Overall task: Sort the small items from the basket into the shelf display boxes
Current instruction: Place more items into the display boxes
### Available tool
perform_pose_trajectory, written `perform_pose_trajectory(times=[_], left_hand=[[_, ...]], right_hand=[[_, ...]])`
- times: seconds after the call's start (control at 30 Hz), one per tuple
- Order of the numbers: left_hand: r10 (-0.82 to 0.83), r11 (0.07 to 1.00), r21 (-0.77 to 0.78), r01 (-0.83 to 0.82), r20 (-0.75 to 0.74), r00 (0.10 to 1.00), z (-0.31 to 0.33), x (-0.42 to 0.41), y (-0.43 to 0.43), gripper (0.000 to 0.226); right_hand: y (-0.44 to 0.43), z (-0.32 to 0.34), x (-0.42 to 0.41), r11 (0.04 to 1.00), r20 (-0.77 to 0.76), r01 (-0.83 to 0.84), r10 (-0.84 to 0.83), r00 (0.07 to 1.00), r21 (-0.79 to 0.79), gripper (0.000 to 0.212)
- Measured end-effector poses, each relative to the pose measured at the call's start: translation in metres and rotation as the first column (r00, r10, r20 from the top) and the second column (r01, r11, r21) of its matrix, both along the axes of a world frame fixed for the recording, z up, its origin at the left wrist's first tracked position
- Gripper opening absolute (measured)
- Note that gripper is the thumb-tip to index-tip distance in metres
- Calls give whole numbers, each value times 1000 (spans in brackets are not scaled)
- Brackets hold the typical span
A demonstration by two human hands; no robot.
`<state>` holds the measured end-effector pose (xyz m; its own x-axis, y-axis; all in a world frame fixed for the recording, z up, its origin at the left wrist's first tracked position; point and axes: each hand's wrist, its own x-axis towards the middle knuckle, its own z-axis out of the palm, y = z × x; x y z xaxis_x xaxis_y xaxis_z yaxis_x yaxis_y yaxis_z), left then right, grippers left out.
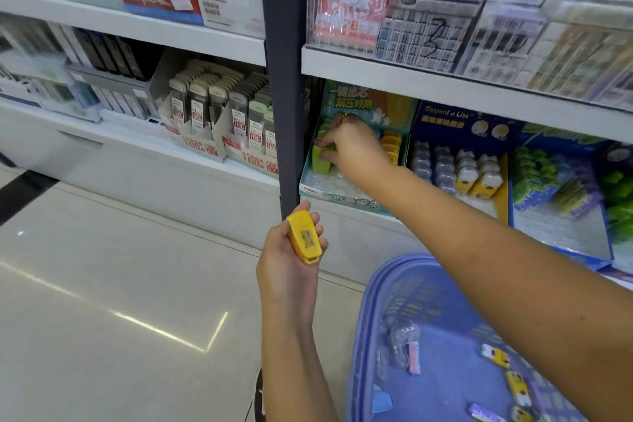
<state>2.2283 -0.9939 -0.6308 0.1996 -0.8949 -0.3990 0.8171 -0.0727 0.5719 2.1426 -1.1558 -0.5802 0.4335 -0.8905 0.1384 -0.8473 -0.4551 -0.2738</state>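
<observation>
Blue basket (pixel 370 284) is down at 5 o'clock, thin slotted plastic with loose bits (pixel 495 355) scattered on its bottom; the teal display box (pixel 342 195) is printed card, on the lowest shelf just past centre toward 1 o'clock, so I'd guess it dents or slides if you lean on it.

Left hand (pixel 291 260) is at 6 o'clock, fingers wrapped round a yellow piece (pixel 304 236); it looks like a hard little plastic shell, light, smooth enough to slip, so gripping across the two long sides as it is now seems right. Right hand (pixel 349 144) is inside the box, fingertips pinching a green piece (pixel 321 158) at the 9 o'clock end of the row; the fingers hide part of it, so I can't swear how firm that pinch is. Yellow ones stand at the 3 o'clock end of the same box, which is probably where the held one belongs.

Room: glossy pale floor (pixel 120 284) from 7 to 9 o'clock; white shelf (pixel 445 79) boards, packed tight, split by a dark post (pixel 284 79) at 12; not much elbow room under the upper board.
</observation>
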Motion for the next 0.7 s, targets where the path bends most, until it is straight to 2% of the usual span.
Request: perform_pose_trajectory(times=[0.07,0.1,0.17,0.27,0.3,0.37,0.43,0.53,0.6,0.7], left_hand=[[8,999,-31,-9,-15,1000,2,0,2,34],[13,999,-48,-12,2,1000,2,-1,3,31],[26,997,-72,-21,68,997,1,-3,5,27],[33,996,-88,-16,193,981,1,-9,7,27],[20,996,-87,3,258,966,1,-13,7,31],[-18,995,-79,56,421,907,5,-24,7,34],[-22,993,-86,79,526,850,8,-36,5,31],[18,988,-128,80,627,779,13,-47,1,25],[50,984,-148,99,763,645,15,-52,-5,18],[20,980,-68,185,968,250,10,-58,-13,33]], right_hand=[[10,5,-3,999,-51,-21,23,998,30,35],[19,7,-8,998,-24,-52,53,998,35,40],[42,9,-23,995,142,-81,73,987,51,45],[84,7,-51,979,378,-140,76,923,145,31],[97,5,-58,964,396,-188,102,913,186,31],[120,1,-68,955,315,-241,179,932,172,42],[131,-4,-74,973,256,-198,163,953,116,46],[130,-5,-86,992,310,-116,93,946,56,32],[120,-4,-96,999,373,-42,39,927,-1,25],[99,-3,-107,995,443,88,-58,895,-48,22]])
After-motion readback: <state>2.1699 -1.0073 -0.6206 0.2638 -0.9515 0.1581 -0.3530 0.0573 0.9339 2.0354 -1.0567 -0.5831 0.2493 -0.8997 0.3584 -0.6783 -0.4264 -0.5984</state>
